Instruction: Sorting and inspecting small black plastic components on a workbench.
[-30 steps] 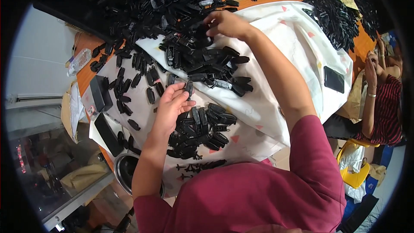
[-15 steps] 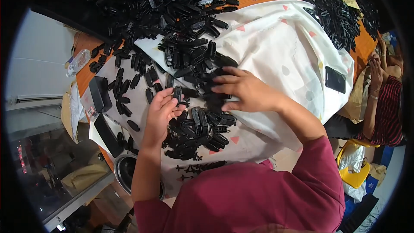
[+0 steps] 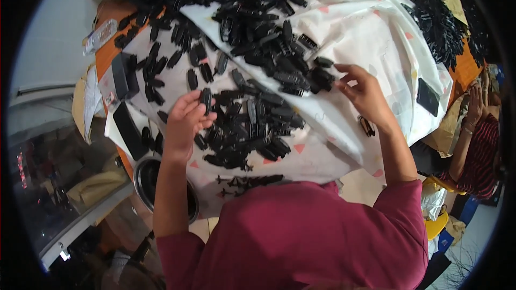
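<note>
Between the thumb and fingers of my left hand [image 3: 185, 121], a small black oblong plastic piece [image 3: 206, 101] stands nearly upright. My right hand [image 3: 365, 91] is bent at the far right of a pile of similar pieces [image 3: 285, 67], its thumb and forefinger apart. Its fingertips are beside a dark cluster [image 3: 321, 79] at the pile's edge; whether they touch it is unclear. A nearer heap of black pieces [image 3: 252, 121] lies between my hands, and a few slim black parts [image 3: 250, 181] lie close to my body.
Patterned white cloth [image 3: 344, 32] covers the wooden table, with a fold running diagonally. A phone [image 3: 428, 96] rests on it at right. Left are a black box [image 3: 124, 75], a clear plastic bottle [image 3: 101, 36] and a round metal-rimmed container [image 3: 141, 182]. Another person's hands [image 3: 475, 102] are at far right.
My right hand has moved right, away from the middle of the pile, uncovering the nearer heap. My left hand still holds its piece, slightly farther left. The cloth fold now reaches toward me.
</note>
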### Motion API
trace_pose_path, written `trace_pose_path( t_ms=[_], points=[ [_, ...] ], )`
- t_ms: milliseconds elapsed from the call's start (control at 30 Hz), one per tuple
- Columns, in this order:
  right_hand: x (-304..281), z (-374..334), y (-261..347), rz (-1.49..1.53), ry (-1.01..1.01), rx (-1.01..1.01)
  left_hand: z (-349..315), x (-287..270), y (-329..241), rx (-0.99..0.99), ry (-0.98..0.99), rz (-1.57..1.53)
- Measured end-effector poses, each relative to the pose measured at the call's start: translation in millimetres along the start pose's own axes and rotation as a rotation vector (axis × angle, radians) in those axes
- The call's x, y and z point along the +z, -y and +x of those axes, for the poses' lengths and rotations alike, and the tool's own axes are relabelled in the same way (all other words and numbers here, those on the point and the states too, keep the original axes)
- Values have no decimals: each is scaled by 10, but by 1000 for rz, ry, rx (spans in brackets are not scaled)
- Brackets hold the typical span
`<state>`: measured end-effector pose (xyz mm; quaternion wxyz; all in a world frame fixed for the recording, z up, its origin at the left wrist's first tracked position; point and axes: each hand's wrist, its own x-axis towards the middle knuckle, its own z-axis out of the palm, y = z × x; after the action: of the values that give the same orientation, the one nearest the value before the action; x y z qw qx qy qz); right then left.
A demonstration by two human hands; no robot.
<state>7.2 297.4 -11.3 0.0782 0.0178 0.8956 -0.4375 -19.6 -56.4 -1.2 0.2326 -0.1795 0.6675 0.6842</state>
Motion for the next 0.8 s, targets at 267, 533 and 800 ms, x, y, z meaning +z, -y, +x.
trace_pose_path(
  t_ms=[267, 533, 800],
  points=[
    [166, -317, 303, 129, 82, 6, -232, -172, 143, 385, -119, 584],
    [574, -427, 474, -96, 42, -203, -597, -299, 346, 454, -105, 888],
    [1153, -331, 533, -599, -121, -532, 95, 96, 335, 796, -313, 1121]
  ],
)
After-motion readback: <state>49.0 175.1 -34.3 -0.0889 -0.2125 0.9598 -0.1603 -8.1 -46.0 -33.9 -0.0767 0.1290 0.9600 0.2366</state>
